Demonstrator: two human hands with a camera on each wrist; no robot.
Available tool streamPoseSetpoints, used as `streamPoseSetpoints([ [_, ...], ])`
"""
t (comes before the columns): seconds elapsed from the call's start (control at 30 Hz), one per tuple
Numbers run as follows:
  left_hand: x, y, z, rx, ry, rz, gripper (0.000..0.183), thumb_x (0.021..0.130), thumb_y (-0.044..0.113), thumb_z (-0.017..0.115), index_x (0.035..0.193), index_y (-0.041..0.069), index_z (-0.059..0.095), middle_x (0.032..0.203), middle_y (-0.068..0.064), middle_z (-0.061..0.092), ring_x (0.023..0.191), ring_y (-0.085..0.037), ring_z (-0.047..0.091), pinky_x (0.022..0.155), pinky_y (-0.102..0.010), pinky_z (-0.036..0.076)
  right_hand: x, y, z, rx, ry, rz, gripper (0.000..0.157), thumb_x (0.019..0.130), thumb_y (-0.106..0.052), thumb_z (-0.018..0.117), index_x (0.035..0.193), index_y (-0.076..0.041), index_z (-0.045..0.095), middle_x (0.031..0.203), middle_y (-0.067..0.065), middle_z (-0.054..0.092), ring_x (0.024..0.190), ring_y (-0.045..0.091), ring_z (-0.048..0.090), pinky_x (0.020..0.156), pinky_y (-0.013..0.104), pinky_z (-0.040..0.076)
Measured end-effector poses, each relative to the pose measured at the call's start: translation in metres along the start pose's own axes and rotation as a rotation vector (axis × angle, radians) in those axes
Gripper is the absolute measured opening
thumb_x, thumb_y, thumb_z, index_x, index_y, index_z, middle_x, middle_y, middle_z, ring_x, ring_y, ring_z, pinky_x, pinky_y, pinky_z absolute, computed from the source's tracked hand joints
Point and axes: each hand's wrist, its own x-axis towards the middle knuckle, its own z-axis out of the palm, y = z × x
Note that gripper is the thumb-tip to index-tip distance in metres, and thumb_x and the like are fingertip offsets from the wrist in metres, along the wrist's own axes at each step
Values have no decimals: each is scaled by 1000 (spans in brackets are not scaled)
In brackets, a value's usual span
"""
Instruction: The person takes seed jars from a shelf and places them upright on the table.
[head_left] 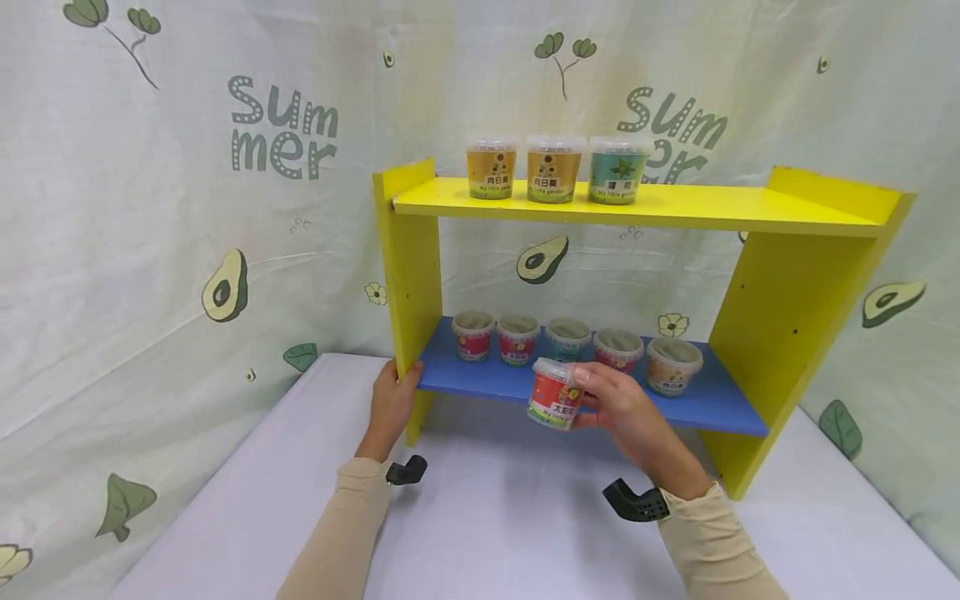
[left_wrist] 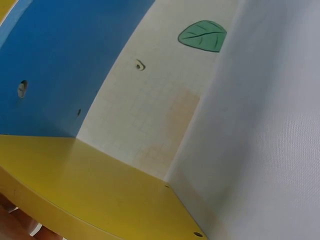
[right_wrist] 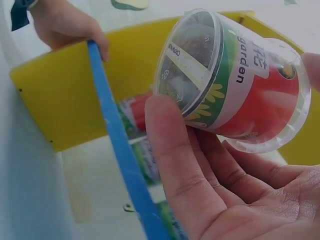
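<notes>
Sleeves [head_left: 333, 533] of cream fabric run forward over a pale worktop [head_left: 510, 517], the two arms set apart, a small black device [head_left: 636, 502] at each wrist. The right hand [head_left: 630, 417] comes in from the right, thumb and fingers pinching the side of a small cup [head_left: 552, 398]. It holds the cup in the air, slightly tilted, just in front of the front edge of the blue shelf [head_left: 723, 410]. The left hand [head_left: 392, 396] grips the front edge of the yellow side panel [head_left: 418, 275] at that shelf's level, its fingertips out past the board.

The held cup is clear plastic, round and tapered, with a red, green and white printed label round its wall; a pale strip crosses its see-through base. Five lidded cups [head_left: 517, 340] stand in a row on the blue shelf, which is a smooth, flat board. Three more, two orange and one teal [head_left: 617, 175], stand on the yellow top board [head_left: 697, 204]. Behind hangs a creased pale cloth [head_left: 300, 225] printed with avocados, leaves and the word "summer".
</notes>
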Motion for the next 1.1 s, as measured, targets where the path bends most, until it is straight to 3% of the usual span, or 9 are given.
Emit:
streamPoseSetpoints([
  [0.67,5,3,2,-6,-5,-17,52,100,41,54,132,0,53,120,-18,60,106,-34,58,97,-52,46,9,24,32,9,-48,83,52,103,-31,55,138,8,46,127,20,57,104,31,59,86,44,54],
  [0.9,3,3,0,0,-21,-26,53,101,43,53,132,1,52,121,-16,59,108,-33,58,99,-51,46,13,38,42,7,-103,87,53,102,-29,57,137,9,46,126,19,59,106,29,62,85,44,55],
  [1.1,0,2,-2,3,-18,-45,53,101,43,53,133,1,52,121,-16,58,109,-33,58,99,-51,46,16,50,54,12,-117,141,55,101,-31,59,139,7,45,126,18,58,109,29,60,86,44,55],
])
